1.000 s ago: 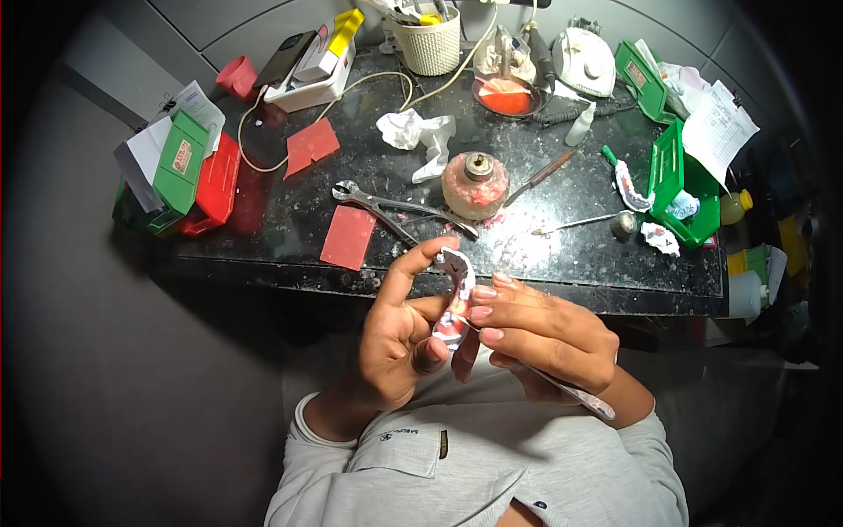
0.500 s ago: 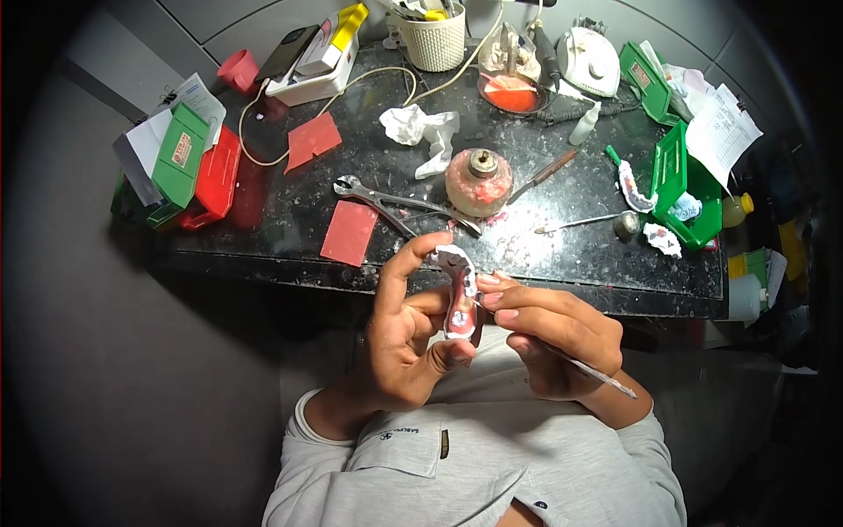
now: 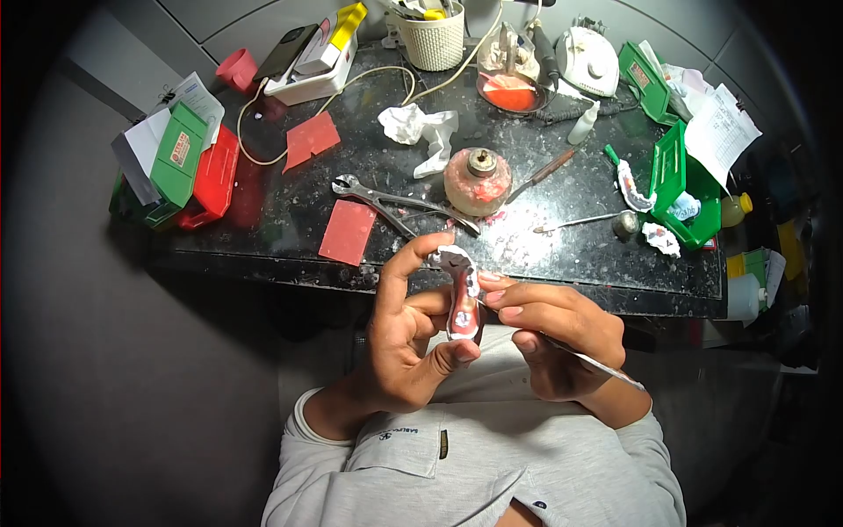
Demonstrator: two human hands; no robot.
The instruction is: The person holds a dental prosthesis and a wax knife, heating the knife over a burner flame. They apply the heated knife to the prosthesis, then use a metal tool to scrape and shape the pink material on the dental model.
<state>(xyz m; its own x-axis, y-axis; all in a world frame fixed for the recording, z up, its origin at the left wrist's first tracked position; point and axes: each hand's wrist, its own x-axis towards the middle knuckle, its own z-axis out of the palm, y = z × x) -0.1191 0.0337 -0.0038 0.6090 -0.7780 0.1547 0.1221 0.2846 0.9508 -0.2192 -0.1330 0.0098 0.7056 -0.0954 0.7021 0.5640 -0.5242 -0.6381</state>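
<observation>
Between the thumb and forefinger of my left hand (image 3: pixel 406 338) is a white dental cast (image 3: pixel 456 256), held upright, with pink-red wax and a few teeth on its face. My right hand (image 3: pixel 562 332) grips a thin wax carving tool (image 3: pixel 606 370) like a pen. The tool's near end sticks out to the lower right; its other end points at the cast's right side, where my fingertips partly hide it. Fingers of the right hand rest close beside the cast, perhaps touching it. Both hands are in front of the bench's near edge.
On the black bench (image 3: pixel 290 215) stand a spirit burner (image 3: pixel 478 181), pliers (image 3: pixel 399 204), pink wax sheets (image 3: pixel 348 232), a knife (image 3: pixel 543 175) and a crumpled tissue (image 3: pixel 430 134). Green and red bins (image 3: pixel 209 189) are at left; another green bin (image 3: pixel 676 180) with casts is at right.
My right hand has tilted slightly, and the tool's outer end has moved a little right and up. The cast in my left hand has shifted slightly.
</observation>
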